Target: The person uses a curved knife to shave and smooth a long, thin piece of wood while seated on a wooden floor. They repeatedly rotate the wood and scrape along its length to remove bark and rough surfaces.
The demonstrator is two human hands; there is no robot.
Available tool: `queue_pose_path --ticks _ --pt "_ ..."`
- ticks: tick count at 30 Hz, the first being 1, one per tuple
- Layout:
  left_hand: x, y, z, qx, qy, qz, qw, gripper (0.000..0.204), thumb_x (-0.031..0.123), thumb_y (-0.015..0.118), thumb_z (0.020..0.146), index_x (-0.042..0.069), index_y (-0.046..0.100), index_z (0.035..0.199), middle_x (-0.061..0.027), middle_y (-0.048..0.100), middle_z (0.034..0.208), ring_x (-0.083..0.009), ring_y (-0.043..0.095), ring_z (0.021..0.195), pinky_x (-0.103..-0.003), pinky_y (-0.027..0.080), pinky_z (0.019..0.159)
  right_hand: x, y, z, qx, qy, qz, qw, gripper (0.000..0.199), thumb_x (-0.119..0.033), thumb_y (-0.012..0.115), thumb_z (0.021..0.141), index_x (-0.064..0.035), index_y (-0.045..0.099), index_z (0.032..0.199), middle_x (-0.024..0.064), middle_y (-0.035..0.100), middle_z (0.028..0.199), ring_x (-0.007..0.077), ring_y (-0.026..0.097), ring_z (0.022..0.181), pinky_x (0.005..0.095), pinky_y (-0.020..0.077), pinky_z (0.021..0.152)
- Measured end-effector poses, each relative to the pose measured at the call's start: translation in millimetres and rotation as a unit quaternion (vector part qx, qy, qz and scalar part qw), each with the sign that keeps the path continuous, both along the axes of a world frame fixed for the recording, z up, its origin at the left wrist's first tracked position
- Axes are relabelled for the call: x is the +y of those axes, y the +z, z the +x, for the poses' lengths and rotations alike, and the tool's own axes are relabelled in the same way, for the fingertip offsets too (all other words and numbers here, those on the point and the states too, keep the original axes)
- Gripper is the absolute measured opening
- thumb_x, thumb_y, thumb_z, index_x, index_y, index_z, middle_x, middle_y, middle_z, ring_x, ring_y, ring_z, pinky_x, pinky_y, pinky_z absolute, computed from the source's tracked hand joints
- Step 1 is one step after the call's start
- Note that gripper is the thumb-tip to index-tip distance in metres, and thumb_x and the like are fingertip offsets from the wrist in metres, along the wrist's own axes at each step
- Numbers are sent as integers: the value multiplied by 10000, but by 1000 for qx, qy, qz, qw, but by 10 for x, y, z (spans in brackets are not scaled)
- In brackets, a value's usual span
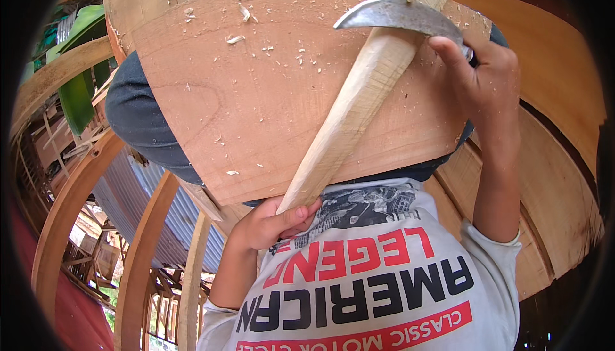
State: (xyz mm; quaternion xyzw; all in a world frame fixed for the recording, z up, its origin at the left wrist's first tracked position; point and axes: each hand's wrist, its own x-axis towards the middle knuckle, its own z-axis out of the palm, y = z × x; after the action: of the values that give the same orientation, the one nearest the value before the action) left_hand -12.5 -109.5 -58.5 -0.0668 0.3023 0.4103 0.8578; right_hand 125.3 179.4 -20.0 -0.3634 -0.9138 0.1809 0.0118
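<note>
Here, left hand (269,223) gripping wooden stick (359,101), right hand (483,72) w/ curved blade (397,15), on board (256,95).

Shirt (384,287): light grey, short sleeves, red and black block lettering, dark printed graphic. Trousers (138,117): dark blue-grey. Forearms bare.

One wooden stick (359,101), one curved blade (400,15), one wooden board (243,95), two hands: left hand (269,223), right hand (483,72).

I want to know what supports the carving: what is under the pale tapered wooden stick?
Under the pale tapered wooden stick lies a flat reddish-brown wooden board scattered with shavings. What the board rests on is mostly covered.
</note>
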Motion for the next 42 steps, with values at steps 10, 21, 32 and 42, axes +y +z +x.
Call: queue_pose_path --ticks 10,21,32,42 --pt "76 -1 -2 -11 -11 -12 1000 385 363 524 961 2 516 1093 33 393 701 -52 320 569 -197 265 488 59 14 -51 43 -68 -18 997 524 -557 714 729 -39 666 668 124 570 519 265 593 466 336 457 459" --pt "64 -6 -9 4 -18 8 1000 399 379 513 962 0 506 1085 30 381 703 -52 311 572 -192 256 485 -150 87 38 -10 115 25 993 482 -453 675 833 9 620 706 107 501 515 178 479 439 306 397 459" --pt "56 43 -2 10 -15 10 1000 376 374 519 960 11 511 1059 39 383 700 -43 308 572 -189 252 488 523 26 201 6 -236 -99 967 589 -595 670 760 -34 619 586 116 520 463 258 573 429 343 447 440" --pt "95 57 17 44 -39 -6 998 377 361 518 961 -4 521 1054 45 401 699 -37 322 573 -180 252 485 245 73 159 -11 -88 -11 996 601 -582 644 791 4 665 659 153 560 495 281 595 451 345 459 454"
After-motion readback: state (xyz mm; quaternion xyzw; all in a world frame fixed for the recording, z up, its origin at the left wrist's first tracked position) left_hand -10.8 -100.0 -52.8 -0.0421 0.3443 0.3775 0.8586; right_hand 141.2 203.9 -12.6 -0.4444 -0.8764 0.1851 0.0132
